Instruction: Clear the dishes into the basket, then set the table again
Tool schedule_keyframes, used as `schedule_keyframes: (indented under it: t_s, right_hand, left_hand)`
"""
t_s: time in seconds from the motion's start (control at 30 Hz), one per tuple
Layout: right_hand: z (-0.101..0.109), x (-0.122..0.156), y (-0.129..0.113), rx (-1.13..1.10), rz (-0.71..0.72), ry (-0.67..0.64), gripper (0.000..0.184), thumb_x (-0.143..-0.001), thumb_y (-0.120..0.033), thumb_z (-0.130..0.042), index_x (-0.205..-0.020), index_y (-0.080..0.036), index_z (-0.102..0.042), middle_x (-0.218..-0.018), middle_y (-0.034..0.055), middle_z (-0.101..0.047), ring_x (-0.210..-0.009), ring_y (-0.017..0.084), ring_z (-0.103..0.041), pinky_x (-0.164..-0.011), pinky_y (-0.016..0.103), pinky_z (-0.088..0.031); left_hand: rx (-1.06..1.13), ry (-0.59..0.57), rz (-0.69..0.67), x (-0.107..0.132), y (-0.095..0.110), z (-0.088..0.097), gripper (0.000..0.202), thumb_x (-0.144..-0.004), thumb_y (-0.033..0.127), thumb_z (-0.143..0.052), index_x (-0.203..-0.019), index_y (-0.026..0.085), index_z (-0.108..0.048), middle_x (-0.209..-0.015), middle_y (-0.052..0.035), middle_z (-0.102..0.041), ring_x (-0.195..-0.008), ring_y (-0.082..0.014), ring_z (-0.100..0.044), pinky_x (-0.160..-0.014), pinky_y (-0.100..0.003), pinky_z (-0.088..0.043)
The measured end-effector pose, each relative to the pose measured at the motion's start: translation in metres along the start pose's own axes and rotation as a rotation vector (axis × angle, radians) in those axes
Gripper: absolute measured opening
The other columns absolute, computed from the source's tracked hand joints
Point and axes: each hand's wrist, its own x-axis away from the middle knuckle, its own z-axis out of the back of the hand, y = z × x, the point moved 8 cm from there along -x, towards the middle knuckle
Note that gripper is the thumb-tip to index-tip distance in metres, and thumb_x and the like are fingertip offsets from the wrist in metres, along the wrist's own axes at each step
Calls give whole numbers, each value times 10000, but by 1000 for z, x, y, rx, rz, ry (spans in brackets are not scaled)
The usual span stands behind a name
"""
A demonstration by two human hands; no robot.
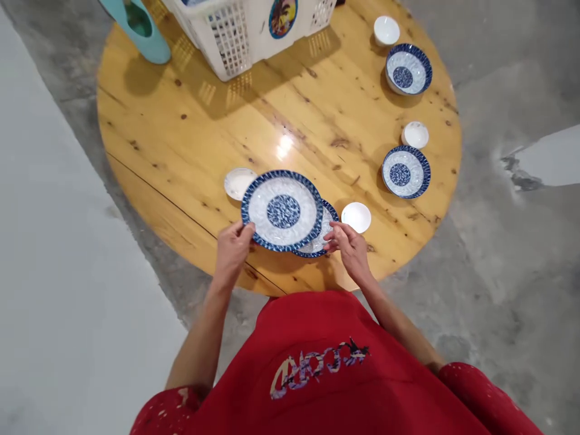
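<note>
A blue-rimmed white plate [283, 210] is pinched at its left edge between the thumb and fingers of my left hand [234, 251]. It is held up over part of a second blue-and-white dish [327, 227], whose right side shows on the table. My right hand [351, 244] is beside that dish's right rim, fingers loosely bent and apart, with nothing held in them; whether the fingertips touch the rim I cannot tell. A small white bowl [356, 217] stands just beyond my right hand. Another small bowl [238, 183] sits beside the held plate's left edge.
The round wooden table [181, 151] carries a white plastic basket [258, 36] at the back and a turquoise container [145, 33] at back left. Along the right are two blue-rimmed bowls, one farther [408, 69] and one nearer [406, 172], with small white bowls [386, 30] beside them.
</note>
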Motion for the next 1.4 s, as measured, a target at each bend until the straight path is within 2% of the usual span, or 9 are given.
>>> schedule_keyframes:
  t_s: [0.07, 0.17, 0.27, 0.37, 0.47, 0.57, 0.83, 1.27, 1.4]
  right_hand:
    - [5, -2, 5, 70, 9, 1, 457, -891, -559, -542, -1119, -168, -604, -775, 24, -652, -595, 162, -629, -567, 278, -484]
    - [17, -4, 17, 284, 40, 14, 347, -882, -508, -547, -941, -175, -627, -681, 13, -609, -601, 169, -576, -569, 274, -445]
    - [29, -7, 28, 500, 65, 22, 287, -881, -442, -523, -753, -193, -586, -606, 13, -570, -599, 173, -531, -575, 272, -397]
    - [33, -12, 37, 607, 65, -6, 296, -901, -394, -472, -677, -209, -530, -553, 15, -545, -578, 180, -526, -580, 277, -358]
    - [35, -16, 43, 726, 67, -18, 316, -915, -381, -451, -654, -214, -511, -545, 22, -546, -569, 186, -526, -581, 281, -318]
    - [36, -20, 43, 906, 92, -8, 323, -924, -381, -465, -670, -199, -546, -610, 47, -596, -603, 190, -538, -585, 285, -274]
    - [30, -28, 41, 1173, 67, -69, 365, -988, -400, -459, -799, -161, -660, -739, 99, -689, -694, 211, -594, -583, 299, -195]
    - [31, -35, 43, 1217, -12, -74, 408, -998, -459, -439, -837, -167, -674, -755, 117, -699, -698, 225, -623, -584, 294, -230]
    - [31, -34, 46, 1105, -53, -48, 330, -978, -437, -480, -943, -159, -654, -793, 121, -704, -716, 230, -628, -606, 281, -310]
  left_hand:
    - [-6, -134, -22, 15, -3, -27, 231, -808, 375, -572, -682, 184, -605, -590, 9, -540, -653, -159, -565, -550, -223, -450]
    - [-21, -247, -30, 30, -9, -56, 254, -820, 380, -520, -682, 186, -609, -595, 4, -547, -634, -161, -550, -550, -230, -408]
    - [-121, -269, -31, 34, -13, -71, 272, -826, 392, -488, -673, 192, -591, -583, 7, -531, -612, -158, -517, -565, -236, -376]
    - [-307, -263, -61, 30, -12, -78, 314, -847, 397, -462, -606, 205, -521, -546, 4, -503, -585, -161, -498, -567, -247, -328]
    - [-494, -256, -122, 23, -7, -83, 365, -885, 394, -438, -571, 213, -480, -549, -19, -535, -583, -174, -518, -581, -266, -287]
    - [-660, -241, -162, 16, -4, -85, 377, -908, 406, -448, -593, 216, -533, -594, -44, -590, -617, -194, -546, -588, -279, -241]
    - [-858, -253, -126, 4, -6, -82, 414, -921, 468, -465, -611, 222, -587, -661, -82, -666, -662, -226, -588, -583, -298, -190]
    - [-935, -278, -143, -8, -5, -81, 406, -905, 487, -489, -616, 230, -613, -710, -105, -702, -696, -255, -634, -581, -295, -230]
    - [-889, -266, -152, -15, -7, -79, 351, -889, 545, -484, -780, 241, -621, -722, -97, -693, -696, -260, -630, -592, -284, -282]
